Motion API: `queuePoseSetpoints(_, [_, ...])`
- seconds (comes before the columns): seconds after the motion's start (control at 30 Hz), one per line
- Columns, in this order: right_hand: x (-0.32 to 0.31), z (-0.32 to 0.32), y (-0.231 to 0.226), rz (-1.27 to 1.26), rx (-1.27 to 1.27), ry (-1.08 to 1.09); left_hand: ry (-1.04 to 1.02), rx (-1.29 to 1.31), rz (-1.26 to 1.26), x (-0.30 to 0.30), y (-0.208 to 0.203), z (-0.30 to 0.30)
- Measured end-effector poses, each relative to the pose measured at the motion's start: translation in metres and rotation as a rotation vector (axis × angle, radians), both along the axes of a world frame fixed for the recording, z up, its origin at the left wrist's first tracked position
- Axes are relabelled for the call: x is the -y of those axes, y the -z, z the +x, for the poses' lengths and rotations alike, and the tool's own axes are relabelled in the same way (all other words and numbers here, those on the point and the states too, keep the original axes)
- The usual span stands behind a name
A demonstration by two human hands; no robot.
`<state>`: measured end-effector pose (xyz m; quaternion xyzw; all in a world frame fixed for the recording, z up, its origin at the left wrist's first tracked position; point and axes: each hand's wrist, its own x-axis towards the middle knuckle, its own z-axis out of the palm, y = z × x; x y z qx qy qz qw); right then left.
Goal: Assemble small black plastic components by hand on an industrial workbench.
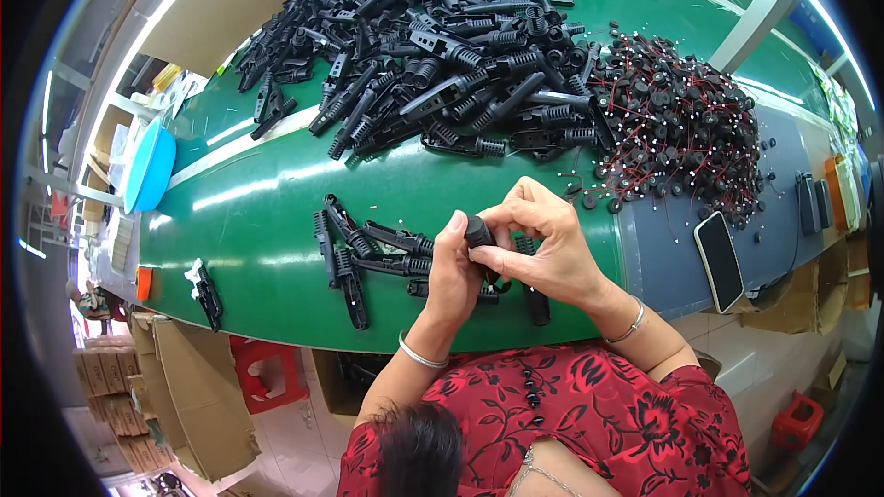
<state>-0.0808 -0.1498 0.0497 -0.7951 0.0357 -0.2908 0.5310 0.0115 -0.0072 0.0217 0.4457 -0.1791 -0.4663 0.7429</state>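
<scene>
A black part with a round end (479,232) stands up between my hands, over the near edge of the green table (230,244). My left hand (449,274) is closed around it, thumb pointing up along its side. From the right, my right hand (551,237) pinches the round end between thumb and fingers. The lower portion of this part is hidden by my hands. Just left of them lie several black plastic housings with ribbed ends (394,263). Another ribbed housing (534,299) lies below my right hand.
A big heap of black ribbed housings (442,64) covers the far table. At right is a pile of small round black parts with red wires (677,120). A phone (718,262) lies on the grey surface; a blue basin (150,166) stands far left. A lone housing (208,296) lies near the left edge.
</scene>
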Motion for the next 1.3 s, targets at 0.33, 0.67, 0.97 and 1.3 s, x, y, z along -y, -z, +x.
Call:
queuePoseSetpoints(0.33, [-0.005, -0.002, -0.006, -0.013, -0.038, 0.050, 0.047, -0.200, -0.084, 0.002, 0.006, -0.002])
queuePoseSetpoints(0.67, [-0.005, -0.004, -0.005, 0.051, -0.037, 0.014, 0.061, -0.308, -0.056, 0.002, -0.007, -0.005])
queuePoseSetpoints(0.97, [-0.006, -0.008, -0.004, 0.006, -0.061, -0.012, 0.078, -0.240, -0.050, 0.001, 0.005, -0.006])
queuePoseSetpoints(1.3, [-0.005, -0.009, -0.002, -0.090, -0.031, -0.017, 0.057, -0.281, -0.026, 0.001, -0.005, -0.008])
